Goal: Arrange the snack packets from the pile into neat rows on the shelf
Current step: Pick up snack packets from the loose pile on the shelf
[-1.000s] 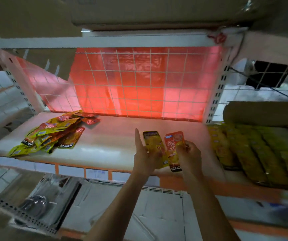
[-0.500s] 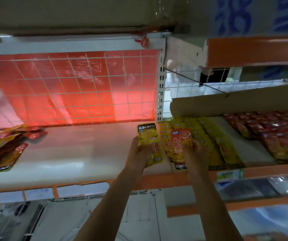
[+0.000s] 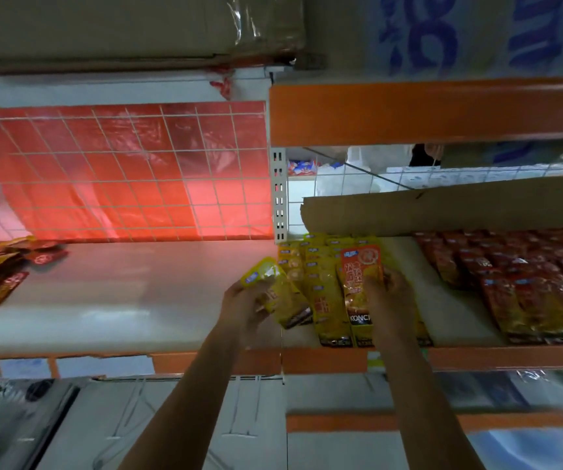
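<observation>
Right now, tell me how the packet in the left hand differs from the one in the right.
The left-hand packet is yellow; the right-hand packet has an orange front. The left-hand packet tilts beside the yellow rows; the right-hand packet lies straight over them. Both are held and share the same long shape.

Two bare forearms are seen, uncovered from the lower edge of the view to the wrists. The left hand [image 3: 243, 309] and right hand [image 3: 392, 300] are likewise ungloved.
</observation>
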The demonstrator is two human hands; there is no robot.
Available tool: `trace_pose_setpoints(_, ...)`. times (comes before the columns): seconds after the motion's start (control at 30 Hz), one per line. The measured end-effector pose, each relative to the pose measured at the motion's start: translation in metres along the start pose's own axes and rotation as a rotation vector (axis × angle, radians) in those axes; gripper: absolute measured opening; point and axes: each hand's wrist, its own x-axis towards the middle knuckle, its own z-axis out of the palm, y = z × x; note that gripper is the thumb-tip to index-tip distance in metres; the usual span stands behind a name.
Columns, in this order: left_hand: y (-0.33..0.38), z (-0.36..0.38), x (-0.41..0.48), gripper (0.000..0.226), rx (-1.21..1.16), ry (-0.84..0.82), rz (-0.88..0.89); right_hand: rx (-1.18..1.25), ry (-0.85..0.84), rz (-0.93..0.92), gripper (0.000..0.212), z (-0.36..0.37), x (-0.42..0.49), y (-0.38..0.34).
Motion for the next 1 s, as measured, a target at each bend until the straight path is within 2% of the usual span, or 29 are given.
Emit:
trace_pose_setpoints(0.03,-0.002,0.003,0.000,0.005,-0.047,0.002,0.000,0.005,0.001,-0.005,0.011,-0.003,0.005,0.002)
trace_pose_setpoints(0.1,-0.006,0.007,0.002,0.011,-0.047,0.019,0.031,0.017,-0.006,-0.019,0.011,-0.009,0.015,0.006)
trace_pose_setpoints(0.3,-0.020,0.017,0.012,0.012,0.281,0.240,0.129,0.037,-0.099,-0.030,0.015,-0.025,0.033,0.014)
trace_pose_setpoints(0.47,-0.038,0.026,0.005,0.026,0.736,0.287,0.230,0.016,-0.161,-0.022,0.013,-0.032,0.034,0.017)
trace_pose_setpoints(0.63,-0.047,0.034,0.004,0.021,1.112,0.300,0.360,0.020,-0.168,-0.013,0.017,-0.029,0.032,0.020)
trace_pose_setpoints(0.9,-0.056,0.031,0.009,0.041,1.316,0.421,0.311,0.011,-0.132,0.013,0.011,-0.023,0.024,0.022)
trace_pose_setpoints(1.0,-0.055,0.032,0.007,0.043,1.334,0.432,0.403,-0.006,-0.107,0.015,0.011,-0.023,0.021,0.023)
